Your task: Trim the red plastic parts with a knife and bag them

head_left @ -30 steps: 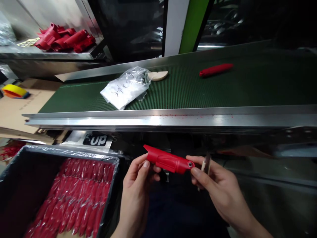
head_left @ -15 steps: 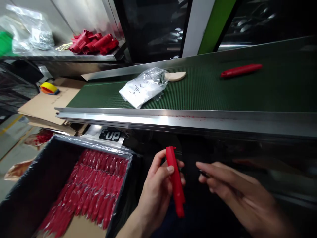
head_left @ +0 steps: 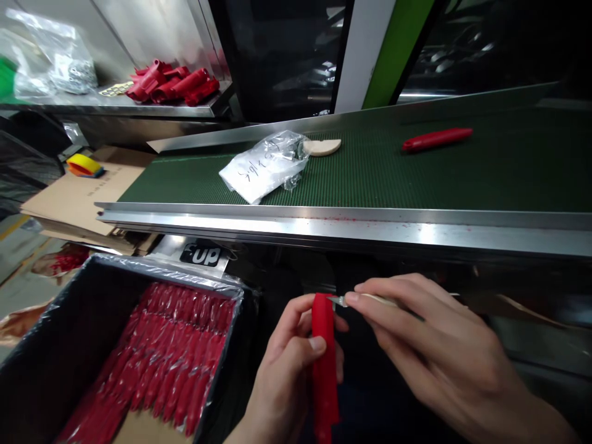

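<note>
My left hand (head_left: 289,361) is closed around a long red plastic part (head_left: 325,370), its thumb lying across the front face. The part stands nearly upright, and its lower end reaches the bottom of the view. In my right hand (head_left: 430,339) is a slim craft knife (head_left: 341,301), pinched between thumb and fingers. The knife's pointed blade meets the upper right edge of the red part, and most of its pale handle is hidden by the fingers. Both hands are in front of the conveyor's near metal rail (head_left: 370,228).
On the green conveyor belt (head_left: 365,179) lie a marked plastic bag (head_left: 263,166), a pale half-round piece (head_left: 324,147) and another red part (head_left: 437,140). A lined bin (head_left: 87,314) of wrapped red parts stands at left. Red pieces (head_left: 173,83) pile on a metal shelf (head_left: 185,111).
My right hand has moved left and up, bringing the knife blade to the red part's top. The red part has turned more upright and sits slightly lower in my left hand.
</note>
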Available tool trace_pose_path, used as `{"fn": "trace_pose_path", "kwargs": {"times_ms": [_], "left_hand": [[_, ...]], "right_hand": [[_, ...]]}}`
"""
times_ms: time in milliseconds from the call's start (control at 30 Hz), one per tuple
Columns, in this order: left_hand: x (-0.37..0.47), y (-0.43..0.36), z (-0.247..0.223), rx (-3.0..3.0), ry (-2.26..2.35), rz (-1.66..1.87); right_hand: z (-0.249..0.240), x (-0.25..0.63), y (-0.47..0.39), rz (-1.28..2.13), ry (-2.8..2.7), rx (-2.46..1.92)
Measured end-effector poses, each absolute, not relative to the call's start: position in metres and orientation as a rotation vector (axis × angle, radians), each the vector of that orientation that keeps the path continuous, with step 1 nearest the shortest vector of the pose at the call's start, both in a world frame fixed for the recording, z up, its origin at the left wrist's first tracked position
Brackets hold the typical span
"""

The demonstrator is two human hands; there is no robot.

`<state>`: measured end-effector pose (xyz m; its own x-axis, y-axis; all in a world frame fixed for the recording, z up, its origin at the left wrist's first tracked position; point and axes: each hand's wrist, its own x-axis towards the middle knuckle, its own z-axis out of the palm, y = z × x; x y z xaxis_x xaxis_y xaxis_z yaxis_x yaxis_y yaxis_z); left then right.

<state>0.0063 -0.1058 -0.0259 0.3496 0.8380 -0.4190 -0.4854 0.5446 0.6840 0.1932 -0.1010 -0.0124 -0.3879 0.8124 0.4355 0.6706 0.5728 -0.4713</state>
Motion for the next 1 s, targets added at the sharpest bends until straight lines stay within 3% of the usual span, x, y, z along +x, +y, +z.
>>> {"fn": "trace_pose_path", "kwargs": {"times_ms": [1000], "left_hand": [[0.0033, -0.1076, -0.0276, 0.424, 0.822, 0.908]], "right_hand": [[-0.0112, 0.1892, -0.1073, 0.215, -2.260, -1.121]]}}
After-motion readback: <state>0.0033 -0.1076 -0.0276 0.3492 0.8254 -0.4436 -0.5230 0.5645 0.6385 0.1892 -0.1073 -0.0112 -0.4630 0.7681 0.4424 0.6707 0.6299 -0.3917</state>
